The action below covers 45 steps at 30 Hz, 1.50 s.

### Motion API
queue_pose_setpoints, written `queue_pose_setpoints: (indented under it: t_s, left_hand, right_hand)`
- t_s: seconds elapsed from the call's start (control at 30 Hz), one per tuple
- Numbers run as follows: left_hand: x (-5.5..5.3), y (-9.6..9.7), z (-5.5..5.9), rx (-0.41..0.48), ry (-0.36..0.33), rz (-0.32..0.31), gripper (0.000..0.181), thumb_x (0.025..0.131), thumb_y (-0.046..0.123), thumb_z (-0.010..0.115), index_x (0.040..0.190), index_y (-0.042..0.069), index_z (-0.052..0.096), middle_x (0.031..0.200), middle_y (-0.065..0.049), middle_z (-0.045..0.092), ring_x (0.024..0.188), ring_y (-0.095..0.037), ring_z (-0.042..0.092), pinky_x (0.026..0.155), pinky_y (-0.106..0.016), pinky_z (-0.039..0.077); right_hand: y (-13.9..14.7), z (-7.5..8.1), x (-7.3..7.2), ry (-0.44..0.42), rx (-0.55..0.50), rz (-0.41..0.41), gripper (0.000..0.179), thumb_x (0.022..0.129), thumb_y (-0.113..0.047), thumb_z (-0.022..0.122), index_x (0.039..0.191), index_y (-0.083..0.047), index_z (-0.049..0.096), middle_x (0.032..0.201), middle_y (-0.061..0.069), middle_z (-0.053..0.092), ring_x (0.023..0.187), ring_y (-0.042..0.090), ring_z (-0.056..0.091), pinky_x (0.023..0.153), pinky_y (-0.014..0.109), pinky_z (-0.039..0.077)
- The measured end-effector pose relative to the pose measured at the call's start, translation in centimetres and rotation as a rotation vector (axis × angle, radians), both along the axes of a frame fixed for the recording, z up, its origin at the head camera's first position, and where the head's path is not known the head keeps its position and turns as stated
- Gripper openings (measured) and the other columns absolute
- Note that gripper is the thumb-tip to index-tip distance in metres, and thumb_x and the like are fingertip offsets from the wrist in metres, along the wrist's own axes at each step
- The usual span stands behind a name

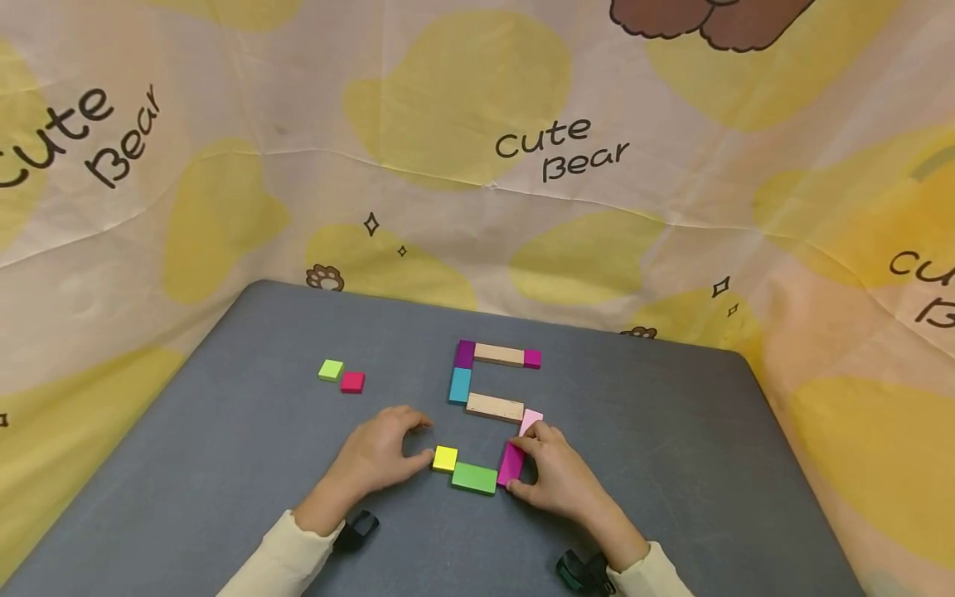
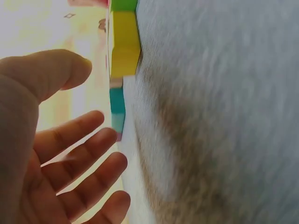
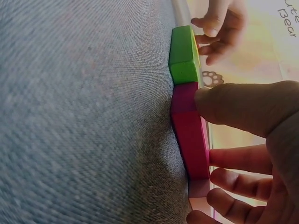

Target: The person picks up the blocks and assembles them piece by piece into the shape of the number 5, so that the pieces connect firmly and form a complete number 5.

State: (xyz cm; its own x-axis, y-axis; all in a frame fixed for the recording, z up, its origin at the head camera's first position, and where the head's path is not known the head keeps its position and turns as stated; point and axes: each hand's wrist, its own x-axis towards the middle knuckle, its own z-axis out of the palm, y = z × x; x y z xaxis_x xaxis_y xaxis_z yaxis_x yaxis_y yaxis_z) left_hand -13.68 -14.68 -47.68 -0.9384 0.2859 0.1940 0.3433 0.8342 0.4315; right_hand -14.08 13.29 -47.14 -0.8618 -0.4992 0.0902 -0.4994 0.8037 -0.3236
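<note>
My right hand (image 1: 555, 471) holds a magenta block (image 1: 511, 464) lying on the table, its thumb at the near end and its fingertips along the block in the right wrist view. A pink block (image 1: 530, 420) adjoins the magenta block's far end, partly covered by that hand. At the near end lies a green block (image 1: 474, 478), then a yellow block (image 1: 445, 458). Just left of the yellow block is my left hand (image 1: 380, 452), holding nothing. Its fingers (image 2: 93, 175) are spread, and the left wrist view shows the thumb apart from the yellow block.
Farther back, the winding row continues with two wooden blocks (image 1: 496, 407), a blue block (image 1: 459, 385), a purple block (image 1: 465, 354) and a small magenta block (image 1: 532, 359). Light green (image 1: 331, 371) and red (image 1: 353, 382) blocks lie apart at left. A printed cloth (image 1: 448, 207) hangs behind the grey table (image 1: 656, 414).
</note>
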Motion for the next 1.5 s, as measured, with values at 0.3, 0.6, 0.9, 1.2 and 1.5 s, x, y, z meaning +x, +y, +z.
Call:
queue_pose_setpoints:
  t_s: [0.3, 0.6, 0.9, 1.2, 1.5]
  left_hand:
    - [-1.0, -2.0, 0.6, -0.003, 0.055, 0.108, 0.046, 0.075, 0.030, 0.076, 0.115, 0.011, 0.067, 0.108, -0.005, 0.064, 0.093, -0.020, 0.062, 0.074, -0.039, 0.054]
    - [-2.4, -5.2, 1.1, -0.022, 0.074, 0.167, 0.045, 0.079, 0.025, 0.073, 0.119, 0.007, 0.065, 0.110, -0.010, 0.062, 0.093, -0.024, 0.062, 0.073, -0.043, 0.052]
    - [-3.9, -8.1, 1.1, -0.088, 0.052, 0.169, 0.045, 0.078, 0.017, 0.069, 0.121, 0.004, 0.063, 0.117, -0.015, 0.061, 0.105, -0.035, 0.060, 0.081, -0.051, 0.052]
    - [-5.1, -9.6, 1.2, -0.124, 0.004, 0.141, 0.043, 0.078, 0.011, 0.066, 0.120, 0.002, 0.063, 0.118, -0.017, 0.061, 0.106, -0.039, 0.059, 0.086, -0.052, 0.049]
    - [-5.8, -9.5, 1.1, -0.135, 0.012, 0.100, 0.038, 0.079, 0.003, 0.065, 0.116, 0.002, 0.065, 0.113, -0.017, 0.064, 0.103, -0.037, 0.062, 0.085, -0.050, 0.050]
  right_hand:
    - [0.1, 0.1, 0.0, -0.006, -0.004, 0.000, 0.051, 0.068, -0.033, 0.083, 0.111, -0.008, 0.071, 0.094, -0.001, 0.054, 0.088, 0.012, 0.045, 0.068, 0.025, 0.045]
    - [0.2, -0.1, 0.0, -0.019, -0.010, 0.001, 0.052, 0.068, -0.035, 0.082, 0.111, -0.008, 0.071, 0.095, -0.001, 0.054, 0.088, 0.012, 0.046, 0.067, 0.024, 0.045]
    - [0.2, 0.0, 0.1, -0.057, -0.014, -0.018, 0.053, 0.069, -0.038, 0.082, 0.112, -0.010, 0.071, 0.095, -0.002, 0.054, 0.087, 0.011, 0.046, 0.067, 0.023, 0.046]
    - [0.3, 0.0, 0.0, -0.063, -0.015, -0.016, 0.053, 0.069, -0.038, 0.081, 0.113, -0.010, 0.071, 0.096, -0.003, 0.054, 0.088, 0.011, 0.045, 0.069, 0.023, 0.045]
    - [0.4, -0.1, -0.1, -0.073, -0.010, -0.022, 0.053, 0.069, -0.038, 0.081, 0.113, -0.011, 0.071, 0.096, -0.003, 0.054, 0.088, 0.011, 0.046, 0.068, 0.023, 0.046]
